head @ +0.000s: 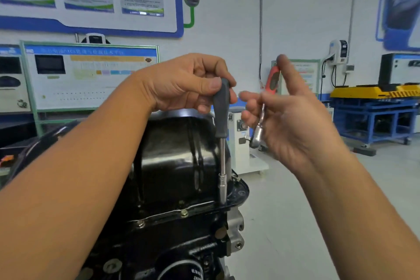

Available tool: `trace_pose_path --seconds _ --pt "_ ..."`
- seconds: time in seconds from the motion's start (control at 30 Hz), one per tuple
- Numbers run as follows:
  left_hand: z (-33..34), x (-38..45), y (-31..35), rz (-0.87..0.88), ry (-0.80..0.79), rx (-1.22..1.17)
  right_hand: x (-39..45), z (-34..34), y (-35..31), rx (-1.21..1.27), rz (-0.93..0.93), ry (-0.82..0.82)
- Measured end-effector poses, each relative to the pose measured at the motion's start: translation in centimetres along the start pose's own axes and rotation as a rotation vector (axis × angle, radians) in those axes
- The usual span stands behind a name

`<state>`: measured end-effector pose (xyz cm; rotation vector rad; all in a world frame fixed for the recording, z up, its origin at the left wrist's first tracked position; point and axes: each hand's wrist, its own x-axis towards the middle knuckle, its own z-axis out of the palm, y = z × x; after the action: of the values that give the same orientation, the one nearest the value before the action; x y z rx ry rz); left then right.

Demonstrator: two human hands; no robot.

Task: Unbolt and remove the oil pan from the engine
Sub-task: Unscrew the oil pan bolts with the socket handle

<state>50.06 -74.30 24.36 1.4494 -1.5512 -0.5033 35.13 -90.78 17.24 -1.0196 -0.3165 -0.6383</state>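
2 bare hands work above the black oil pan point(172, 157), which sits bolted on top of the engine point(181, 241). From the head view, the left hand point(181, 84) curls around a grey-handled socket driver point(222, 134) — upright, its socket on the pan's flange. The right hand point(293, 125) loosely grips a red-handled ratchet point(264, 109), forefinger extended.

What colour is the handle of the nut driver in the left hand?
Dark grey handle, gripped by the left hand; seen in the head view.
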Motion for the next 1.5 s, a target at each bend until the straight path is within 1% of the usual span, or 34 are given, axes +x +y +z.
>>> trace_pose_path --seconds 0.07,0.13,0.2,0.3,0.37,0.47,0.53,0.6,0.63,0.67,0.73,0.77,0.8,0.87,0.93,1.0,1.03,1.1,1.3,1.43,1.5 --pt "0.0 -0.1 0.1 -0.012 -0.005 -0.006 1.6 1.7 -1.6 0.025 -0.030 0.035" --pt "-0.1 -0.1 0.3 -0.032 -0.001 0.010 3.1 3.0 -3.0 -0.021 -0.061 0.071" --pt "0.0 -0.1 0.5 -0.049 0.015 0.046 4.5 3.9 -3.9 -0.156 -0.107 0.106" --pt "0.2 -0.1 0.7 -0.053 0.029 0.062 6.2 4.1 -3.9 -0.475 -0.145 0.146" --pt "0.2 -0.1 0.8 -0.059 0.035 0.061 6.5 3.8 -3.6 -0.641 -0.109 0.142" --pt "0.1 -0.1 0.8 -0.072 0.059 0.080 6.9 2.8 -3.7 -0.773 0.018 0.162" --pt "0.2 0.0 0.9 -0.081 0.078 0.094 6.6 2.2 -4.3 -0.904 0.051 0.102" --pt "0.2 0.0 1.0 -0.081 0.088 0.112 6.2 1.9 -5.2 -1.072 0.045 -0.023" --pt "0.2 0.0 1.0 -0.078 0.087 0.117 5.9 1.9 -5.6 -1.186 0.034 -0.090" --pt "0.2 0.0 1.0 -0.074 0.083 0.120 5.6 1.8 -6.1 -1.374 -0.016 -0.138" --pt "0.2 0.0 0.8 -0.078 0.095 0.123 5.4 1.8 -6.7 -1.888 -0.204 -0.183" --pt "0.2 0.0 0.7 -0.086 0.109 0.122 5.2 2.1 -6.7 -2.065 -0.308 -0.187" --pt "0.2 0.0 0.7 -0.095 0.121 0.120 4.9 2.3 -6.8 -2.131 -0.391 -0.213" --pt "0.2 0.0 0.7 -0.101 0.128 0.121 4.6 2.4 -7.3 -2.069 -0.443 -0.343" --pt "0.1 0.0 0.7 -0.095 0.121 0.117 4.5 2.4 -7.9 -1.904 -0.367 -0.461" --pt "0.1 -0.1 0.7 -0.098 0.117 0.105 4.1 2.4 -8.5 -1.732 -0.251 -0.542" --pt "0.1 -0.1 0.7 -0.102 0.118 0.103 3.9 2.3 -8.6 -1.688 -0.216 -0.563" --pt "0.0 -0.1 0.6 -0.106 0.119 0.100 3.8 2.2 -8.6 -1.714 -0.250 -0.580" --pt "-0.1 -0.1 0.6 -0.121 0.126 0.113 3.9 2.2 -8.5 -1.786 -0.280 -0.496" --pt "-0.1 -0.1 0.5 -0.107 0.108 0.105 4.0 2.5 -8.8 -1.714 -0.229 -0.553" --pt "0.0 -0.1 0.6 -0.111 0.111 0.109 4.3 2.9 -9.2 -1.752 -0.217 -0.548"
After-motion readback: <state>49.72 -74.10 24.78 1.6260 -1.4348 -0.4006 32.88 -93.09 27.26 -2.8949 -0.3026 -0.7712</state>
